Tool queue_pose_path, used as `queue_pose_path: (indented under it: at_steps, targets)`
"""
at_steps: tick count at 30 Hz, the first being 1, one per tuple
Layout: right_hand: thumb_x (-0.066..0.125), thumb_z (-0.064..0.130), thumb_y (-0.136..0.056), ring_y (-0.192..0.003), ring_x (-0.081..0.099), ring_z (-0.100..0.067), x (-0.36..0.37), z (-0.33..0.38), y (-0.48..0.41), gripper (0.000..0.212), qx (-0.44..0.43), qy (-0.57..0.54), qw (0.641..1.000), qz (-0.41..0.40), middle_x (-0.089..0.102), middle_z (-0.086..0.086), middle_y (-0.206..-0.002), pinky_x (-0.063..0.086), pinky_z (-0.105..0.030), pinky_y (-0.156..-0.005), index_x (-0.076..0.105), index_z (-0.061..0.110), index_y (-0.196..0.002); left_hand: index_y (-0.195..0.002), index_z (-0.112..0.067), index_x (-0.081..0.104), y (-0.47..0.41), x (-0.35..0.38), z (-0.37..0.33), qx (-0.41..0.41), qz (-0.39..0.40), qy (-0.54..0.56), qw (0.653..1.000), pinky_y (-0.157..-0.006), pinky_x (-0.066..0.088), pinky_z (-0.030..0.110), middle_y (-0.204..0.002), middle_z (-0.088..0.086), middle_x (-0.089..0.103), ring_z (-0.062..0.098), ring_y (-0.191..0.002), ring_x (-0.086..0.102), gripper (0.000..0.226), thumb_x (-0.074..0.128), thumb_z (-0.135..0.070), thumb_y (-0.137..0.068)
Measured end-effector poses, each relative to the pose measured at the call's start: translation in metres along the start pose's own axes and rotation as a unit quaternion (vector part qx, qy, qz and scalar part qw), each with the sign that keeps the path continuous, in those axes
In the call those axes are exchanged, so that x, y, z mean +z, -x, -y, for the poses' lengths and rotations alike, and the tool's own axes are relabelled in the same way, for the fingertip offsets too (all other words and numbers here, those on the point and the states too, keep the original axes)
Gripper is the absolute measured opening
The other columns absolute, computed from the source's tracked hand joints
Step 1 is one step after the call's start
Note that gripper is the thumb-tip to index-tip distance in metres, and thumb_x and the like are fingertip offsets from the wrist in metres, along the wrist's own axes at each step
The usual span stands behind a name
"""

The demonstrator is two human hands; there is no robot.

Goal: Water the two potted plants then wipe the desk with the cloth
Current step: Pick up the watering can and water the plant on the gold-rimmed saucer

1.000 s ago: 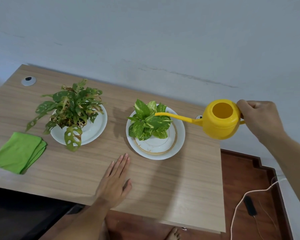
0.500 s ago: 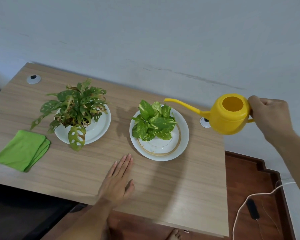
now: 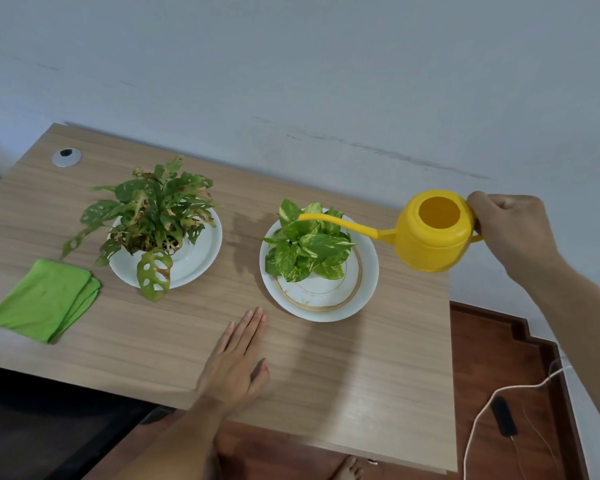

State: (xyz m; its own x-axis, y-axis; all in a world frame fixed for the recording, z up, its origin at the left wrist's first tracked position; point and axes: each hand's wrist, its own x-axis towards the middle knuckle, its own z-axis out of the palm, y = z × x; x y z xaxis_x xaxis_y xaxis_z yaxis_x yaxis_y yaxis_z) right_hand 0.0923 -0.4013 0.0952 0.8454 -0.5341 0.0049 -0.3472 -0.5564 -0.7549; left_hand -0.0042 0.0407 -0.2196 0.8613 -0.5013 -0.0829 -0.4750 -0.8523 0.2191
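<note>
My right hand (image 3: 510, 230) grips the handle of a yellow watering can (image 3: 433, 233) held in the air over the desk's right edge. Its long spout reaches left, and the tip hangs over the leaves of the right plant (image 3: 307, 245), which stands on a white plate with a gold ring (image 3: 357, 299). The left plant (image 3: 156, 216), with holed and partly brown leaves, stands on a plain white plate (image 3: 201, 258). A folded green cloth (image 3: 45, 299) lies at the desk's left. My left hand (image 3: 236, 358) rests flat on the wooden desk (image 3: 361, 368), fingers together.
A round grey cable grommet (image 3: 66, 156) sits at the desk's far left corner. The wall runs close behind the desk. On the red-brown floor to the right lie a white cable (image 3: 478, 417) and a small black device (image 3: 503, 415). A bare foot (image 3: 349, 469) shows under the desk's front edge.
The watering can first drew back right and upward, away from the right plant, then came back left so its spout tip is over the leaves again. My left hand stayed flat.
</note>
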Motion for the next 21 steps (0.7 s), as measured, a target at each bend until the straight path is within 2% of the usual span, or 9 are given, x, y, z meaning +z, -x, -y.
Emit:
queue_pose_path:
  at_steps: [4,7,12,15,17,19,21]
  targets:
    - [0.064,0.041,-0.085,-0.049,0.026,-0.013,-0.009,-0.008,0.004,0.048,0.014,0.002,1.0,0.009,0.032,0.003,-0.053,0.024,-0.022,-0.041,0.037,0.008,-0.062,-0.183,-0.016,0.005,0.0,0.001,0.001,0.0,0.001,-0.006,1.0,-0.142,0.019,0.048,-0.193,-0.001,-0.003,0.015,-0.179,0.002,0.095,0.051,-0.048,-0.106]
    - [0.063,0.043,-0.083,-0.046,0.027,-0.011,-0.016,-0.012,0.008,0.047,0.029,0.0,1.0,0.008,0.032,0.005,-0.051,0.026,-0.019,-0.039,0.039,0.013,-0.057,-0.183,-0.014,0.009,-0.001,0.0,0.001,0.001,-0.004,-0.008,1.0,-0.141,0.021,0.049,-0.193,0.0,0.0,0.017,-0.179,0.007,0.096,0.053,-0.047,-0.104]
    - [0.064,0.03,-0.091,-0.056,0.036,-0.02,-0.016,-0.021,0.015,0.047,0.059,-0.054,0.997,-0.007,0.036,0.003,-0.051,0.032,-0.03,-0.057,0.038,0.002,-0.064,-0.183,-0.015,0.007,-0.001,0.0,0.001,0.001,0.003,-0.003,1.0,-0.141,0.02,0.049,-0.193,-0.001,-0.002,0.016,-0.179,0.005,0.096,0.053,-0.048,-0.105]
    - [0.063,0.026,-0.095,-0.044,0.035,-0.01,-0.009,-0.024,0.023,0.047,0.078,-0.078,0.994,-0.022,0.037,0.006,-0.047,0.035,-0.02,-0.044,0.035,0.002,-0.065,-0.183,-0.015,0.007,-0.001,-0.001,0.001,0.002,0.004,0.0,1.0,-0.141,0.019,0.049,-0.193,-0.001,-0.001,0.016,-0.179,0.005,0.096,0.053,-0.047,-0.105]
    - [0.06,0.019,-0.102,-0.041,0.037,-0.006,-0.004,-0.026,0.029,0.046,0.088,-0.088,0.992,-0.027,0.039,0.006,-0.047,0.035,-0.014,-0.042,0.036,-0.001,-0.068,-0.183,-0.015,0.007,0.0,-0.001,0.001,0.001,0.003,0.002,1.0,-0.141,0.018,0.048,-0.193,-0.001,-0.001,0.016,-0.179,0.006,0.096,0.054,-0.047,-0.105]
    - [0.06,0.016,-0.105,-0.049,0.046,-0.008,0.002,-0.029,0.034,0.039,0.104,-0.104,0.989,-0.028,0.05,0.004,-0.055,0.043,-0.017,-0.049,0.049,0.007,-0.068,-0.183,-0.015,0.008,0.0,-0.001,0.001,0.002,0.003,0.001,1.0,-0.141,0.02,0.049,-0.193,-0.001,-0.001,0.016,-0.179,0.006,0.096,0.054,-0.047,-0.105]
    - [0.062,0.021,-0.106,-0.068,0.059,-0.021,0.007,-0.031,0.041,0.024,0.126,-0.123,0.984,-0.03,0.065,-0.008,-0.078,0.053,-0.029,-0.066,0.067,0.011,-0.085,-0.183,-0.015,0.007,-0.001,-0.001,0.001,0.001,0.009,0.0,1.0,-0.142,0.023,0.049,-0.193,-0.001,-0.002,0.016,-0.179,0.004,0.095,0.052,-0.047,-0.106]
